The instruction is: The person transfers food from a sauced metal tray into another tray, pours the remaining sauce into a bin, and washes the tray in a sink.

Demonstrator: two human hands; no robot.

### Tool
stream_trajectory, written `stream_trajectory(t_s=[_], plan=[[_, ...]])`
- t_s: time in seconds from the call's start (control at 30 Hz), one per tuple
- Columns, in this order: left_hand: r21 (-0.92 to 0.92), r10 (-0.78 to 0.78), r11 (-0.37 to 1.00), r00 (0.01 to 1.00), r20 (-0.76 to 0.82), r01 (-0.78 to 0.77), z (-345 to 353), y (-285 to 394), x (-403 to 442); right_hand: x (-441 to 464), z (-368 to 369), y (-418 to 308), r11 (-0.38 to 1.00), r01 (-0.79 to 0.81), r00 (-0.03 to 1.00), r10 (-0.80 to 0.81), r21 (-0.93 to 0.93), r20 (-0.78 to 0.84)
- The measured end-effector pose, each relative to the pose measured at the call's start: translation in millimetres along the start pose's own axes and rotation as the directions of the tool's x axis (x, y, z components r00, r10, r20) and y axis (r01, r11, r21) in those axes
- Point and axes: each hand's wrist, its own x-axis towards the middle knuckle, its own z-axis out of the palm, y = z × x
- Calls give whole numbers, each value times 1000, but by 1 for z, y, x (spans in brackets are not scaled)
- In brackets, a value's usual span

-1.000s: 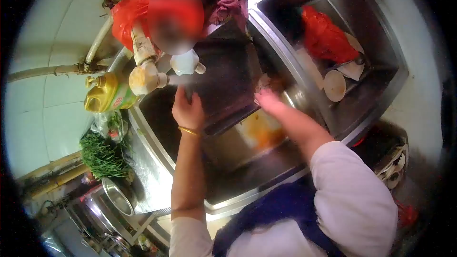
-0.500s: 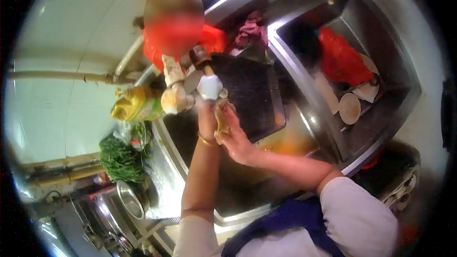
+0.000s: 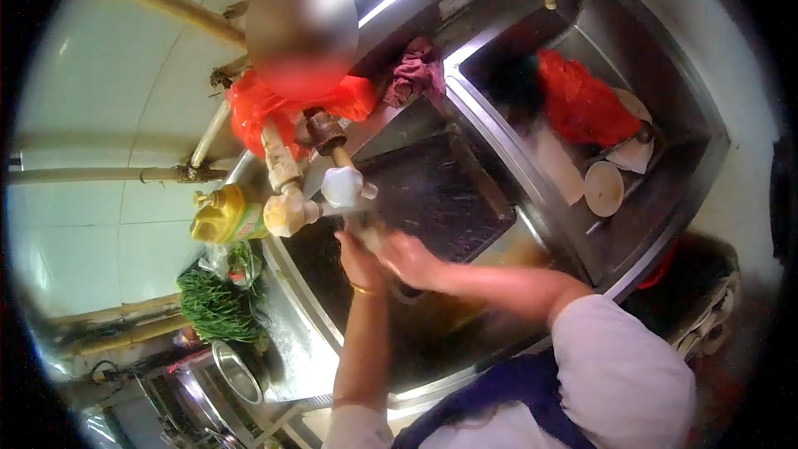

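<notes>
Below the faucet (image 3: 342,191), over the left sink basin (image 3: 432,175), my two hands are close together. My left hand (image 3: 361,264), with a yellow bracelet at the wrist, has its fingers near the water; how they are bent is blurred. Bent round a blurred pale brown piece (image 3: 371,238), my right hand (image 3: 409,259) presses it towards my left hand. A dark tray (image 3: 428,179) lies in the basin behind them.
The right basin holds a red plastic bag (image 3: 582,100), a round bowl (image 3: 604,189) and pale dishes. A purple cloth (image 3: 414,73) hangs on the rim. To the left are a yellow bottle (image 3: 226,214), green vegetables (image 3: 214,306) and a metal bowl (image 3: 238,372).
My right hand has come from the basin's right side to my left hand under the faucet, bringing the pale brown piece. The camera view has shifted.
</notes>
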Motion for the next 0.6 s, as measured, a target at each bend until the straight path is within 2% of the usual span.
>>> stream_trajectory(t_s=[0.03, 0.07, 0.1, 0.13, 0.17, 0.2, 0.23, 0.27, 0.3, 0.33, 0.37, 0.4, 0.43, 0.47, 0.53, 0.57, 0.6], plan=[[40, 42, 998, 999, 6, -42, -6, -9, -8, -12, -2, 2, 986, 37, 998, -29, -163, 52], [122, 85, 989, 996, 3, -85, -12, -20, -18, -12, -1, 6, 976, 172, 985, -171, -135, 19], [359, 164, 919, 986, 34, -165, -21, -30, -30, -8, 1, -1, 947, 301, 952, -305, -108, -19], [222, 94, 972, 991, -90, -72, -15, -37, -48, 5, 7, 6, 880, 366, 919, -392, -304, -27], [400, 215, 902, 973, -86, -164, -18, -45, -57, 25, 14, 16, 772, 408, 880, -474, -487, -14], [375, 235, 909, 967, -95, -184, -3, -43, -65, 43, 15, 29, 625, 432, 833, -553, -650, 22], [349, 257, 914, 962, -99, -208, 13, -36, -71, 58, 8, 42, 611, 392, 902, -404, -688, 155], [270, 175, 954, 972, -156, -128, 12, -36, -70, 74, 0, 56, 586, 356, 934, -234, -728, 269], [213, 90, 976, 977, -193, -48, 2, -39, -68, 82, -9, 73, 539, 347, 938, -200, -768, 283], [183, 67, 983, 978, -196, -31, -3, -38, -70, 91, -18, 90, 489, 340, 940, -166, -803, 297], [142, 52, 990, 979, -195, -24, -2, -41, -66, 95, -39, 109, 408, 351, 925, -293, -843, 243], [179, 77, 983, 974, -215, -38, -1, -41, -68, 98, -56, 122, 340, 340, 892, -412, -877, 186], [223, 97, 974, 967, -237, -43, 0, -42, -74, 111, -80, 89, 615, -371, 918, 357, -696, -174], [258, 125, 965, 959, -256, -56, 1, -45, -74, 112, -111, 127, 533, -257, 908, -152, -806, -390], [267, 184, 955, 967, -179, -132, -3, -51, -59, 128, -182, 188, 333, -338, 883, -211, -880, -419], [276, 197, 949, 968, -153, -149, -9, -51, -60, 107, -189, 204, 204, -140, 855, -469, -969, -222], [384, 155, 920, 971, -182, -74, -4, -41, -56, 101, -186, 212, 81, -176, 930, -312, -981, -192]])
